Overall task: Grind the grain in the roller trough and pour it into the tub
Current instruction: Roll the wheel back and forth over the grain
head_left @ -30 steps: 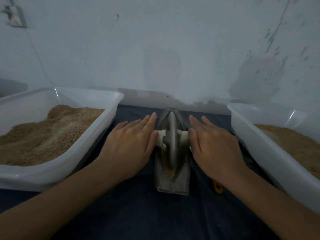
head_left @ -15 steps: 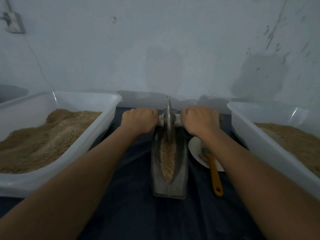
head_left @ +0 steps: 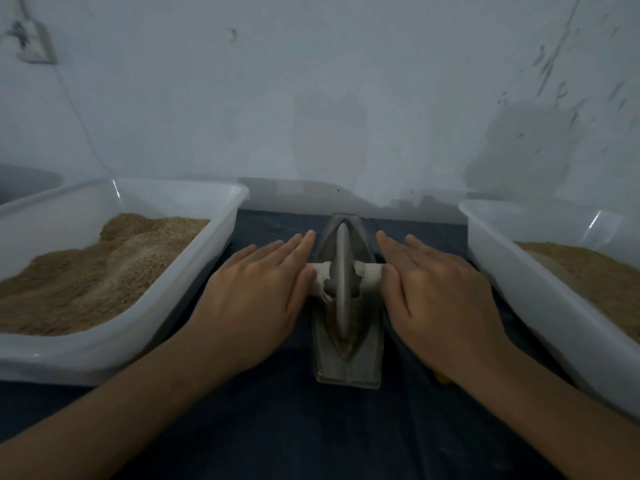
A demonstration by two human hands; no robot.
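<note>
A grey metal roller trough (head_left: 346,370) lies lengthwise on the dark cloth between two tubs. Its metal disc wheel (head_left: 343,289) stands in the groove around the middle, on a pale axle (head_left: 369,271). My left hand (head_left: 256,296) lies flat over the axle's left end and my right hand (head_left: 440,296) over its right end, fingers stretched forward, palms pressing down. A little brown grain (head_left: 346,347) shows at the groove's near tip; the wheel hides the rest. A white tub (head_left: 121,344) with heaped grain stands on the left, and another white tub (head_left: 540,299) with grain on the right.
An orange handle tip (head_left: 440,377) peeks out under my right wrist. The dark cloth (head_left: 311,431) covers the table up to the pale wall just behind the trough. A wall socket (head_left: 33,43) with a cable is at the upper left.
The wheel has rolled from the trough's far end back toward me. My hands went from fists around the axle to flat palms. The plate and spoon are now hidden under my right arm.
</note>
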